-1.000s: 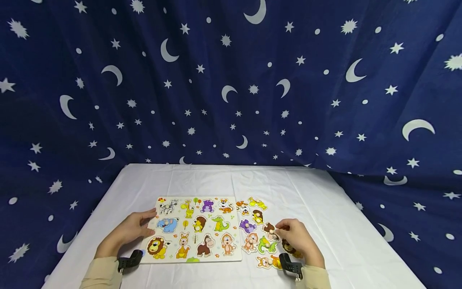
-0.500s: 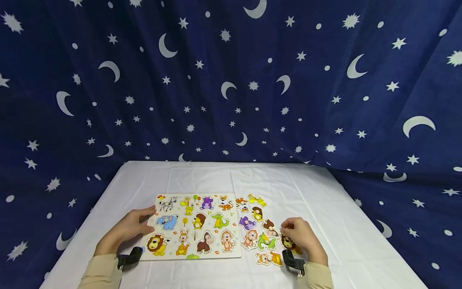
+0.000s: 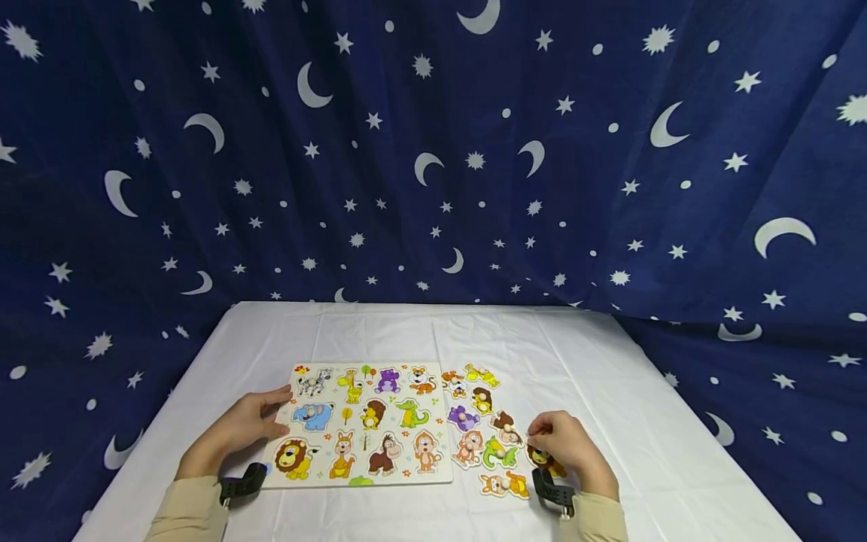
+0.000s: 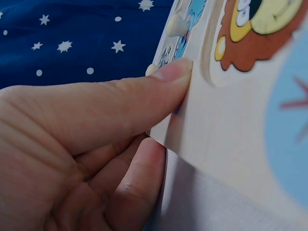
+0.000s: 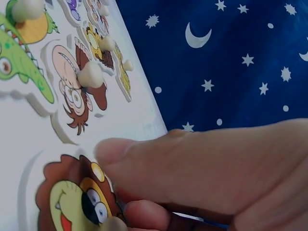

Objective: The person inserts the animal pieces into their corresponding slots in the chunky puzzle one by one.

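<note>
A white wooden puzzle board [image 3: 440, 476] with animal pictures lies left of centre. My left hand [image 3: 242, 423] grips its left edge; in the left wrist view the thumb presses the face and the fingers curl at the edge. The knobbed elephant piece [image 3: 313, 416] and zebra piece [image 3: 314, 382] sit in the board. My right hand [image 3: 564, 440] rests beside the loose lion piece [image 5: 62, 192], thumb at the mane with fingers loosely bent. The lion's knob [image 5: 113, 224] shows outside the grasp. The upside-down gorilla piece [image 5: 74, 89] lies just beyond the thumb.
Between board and right hand lie several loose knobbed pieces: tiger [image 3: 454, 385], giraffe [image 3: 482, 375], hedgehog [image 3: 482, 399], hippo [image 3: 462, 418], monkey [image 3: 469, 449], crocodile [image 3: 500, 453] and kangaroo [image 3: 505, 485]. A white cloth [image 3: 379, 331] covers the table, with a starry blue curtain [image 3: 433, 196] behind.
My right hand has shifted slightly right, from over the gorilla piece to beside the lion piece, and both show more fully. My left hand stays at the board's edge.
</note>
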### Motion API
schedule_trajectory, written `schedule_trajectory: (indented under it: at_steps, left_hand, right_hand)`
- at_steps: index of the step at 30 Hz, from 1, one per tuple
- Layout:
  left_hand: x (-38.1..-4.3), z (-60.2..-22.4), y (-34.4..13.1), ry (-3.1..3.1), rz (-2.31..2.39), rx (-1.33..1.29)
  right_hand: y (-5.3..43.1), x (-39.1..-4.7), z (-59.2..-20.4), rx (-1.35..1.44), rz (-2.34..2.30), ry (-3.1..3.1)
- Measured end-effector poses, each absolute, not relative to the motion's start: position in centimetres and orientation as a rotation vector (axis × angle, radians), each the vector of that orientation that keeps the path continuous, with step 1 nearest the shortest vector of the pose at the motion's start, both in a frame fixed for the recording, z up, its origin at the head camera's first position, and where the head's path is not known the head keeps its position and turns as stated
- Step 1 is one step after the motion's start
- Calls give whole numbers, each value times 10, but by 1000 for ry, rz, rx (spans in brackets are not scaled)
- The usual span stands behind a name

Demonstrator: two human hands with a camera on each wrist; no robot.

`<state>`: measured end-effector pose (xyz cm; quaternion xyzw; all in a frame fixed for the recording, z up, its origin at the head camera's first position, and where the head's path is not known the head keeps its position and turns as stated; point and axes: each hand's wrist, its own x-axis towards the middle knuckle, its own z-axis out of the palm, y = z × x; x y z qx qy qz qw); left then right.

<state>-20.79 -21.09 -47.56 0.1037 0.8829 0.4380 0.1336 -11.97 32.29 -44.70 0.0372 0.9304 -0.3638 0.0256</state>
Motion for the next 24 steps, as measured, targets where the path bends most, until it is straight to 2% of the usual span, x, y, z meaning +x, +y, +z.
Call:
schedule_trajectory:
  at_steps: [15, 24]
  left_hand:
    - [-206, -473, -212, 2581, 1274, 339]
    - [-206, -475, -211, 2582, 1269, 339]
  right_hand:
    - [342, -112, -445, -108, -1246, 2687]
    - [351, -109, -445, -128, -1278, 2604]
